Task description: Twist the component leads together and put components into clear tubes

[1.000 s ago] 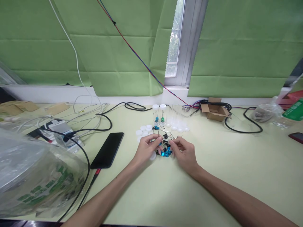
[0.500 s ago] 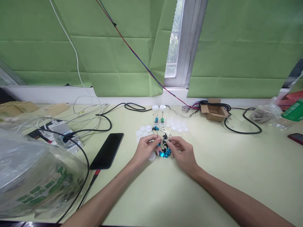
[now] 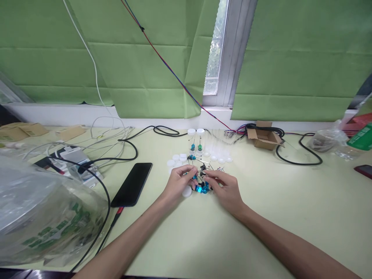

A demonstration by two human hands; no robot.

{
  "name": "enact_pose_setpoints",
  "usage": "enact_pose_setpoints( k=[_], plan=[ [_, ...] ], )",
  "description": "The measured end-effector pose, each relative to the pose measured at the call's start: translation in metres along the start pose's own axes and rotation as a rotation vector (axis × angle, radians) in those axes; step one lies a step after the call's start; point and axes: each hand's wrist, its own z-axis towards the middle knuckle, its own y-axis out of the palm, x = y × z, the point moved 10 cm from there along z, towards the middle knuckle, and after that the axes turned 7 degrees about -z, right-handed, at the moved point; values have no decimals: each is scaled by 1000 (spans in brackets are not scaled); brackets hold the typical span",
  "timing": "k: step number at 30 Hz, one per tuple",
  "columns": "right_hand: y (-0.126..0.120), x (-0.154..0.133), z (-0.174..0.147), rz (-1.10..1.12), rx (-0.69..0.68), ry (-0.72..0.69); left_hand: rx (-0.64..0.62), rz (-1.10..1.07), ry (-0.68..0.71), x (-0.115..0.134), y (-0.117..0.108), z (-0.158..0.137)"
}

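Observation:
Over a small pile of blue and black parts with thin metal stems, my left hand (image 3: 180, 182) and my right hand (image 3: 227, 190) meet with fingertips almost together. Thumb and fingers of the left are pinched by a thin stem; the exact piece is too small to name. My right hand is likewise closed at its fingertips beside a small black part (image 3: 202, 167), and what it grips is partly hidden. Shiny blue parts (image 3: 202, 189) lie just below the fingers. Behind them stand two capped clear tubes, one with a blue part (image 3: 193, 147), the other with a green part (image 3: 200, 147).
White caps (image 3: 176, 158) cluster left of the pile, and a single cap (image 3: 187, 191) lies by my left wrist. Clear tubes (image 3: 216, 149) stand back right. A phone (image 3: 132, 185), a plastic bag (image 3: 49, 217), a cardboard box (image 3: 265, 137) and black cables (image 3: 303, 162) surround the work.
My right fingers have shifted slightly left and up, closer to the left fingertips. The left hand stays nearly in place, and the view has moved a little.

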Motion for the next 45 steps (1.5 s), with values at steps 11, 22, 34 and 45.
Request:
enact_pose_setpoints(
  k=[11,22,34,45],
  plan=[
    [2,2,0,42,-14,33,-1,105,81,7,3,0],
    [7,9,-2,119,-50,122,-19,205,158,13,5,-1],
    [2,13,-1,138,-2,136,-1,142,120,13,3,0],
    [1,4,1,31,-4,89,-19,168,133,13,5,-1]
  ],
)
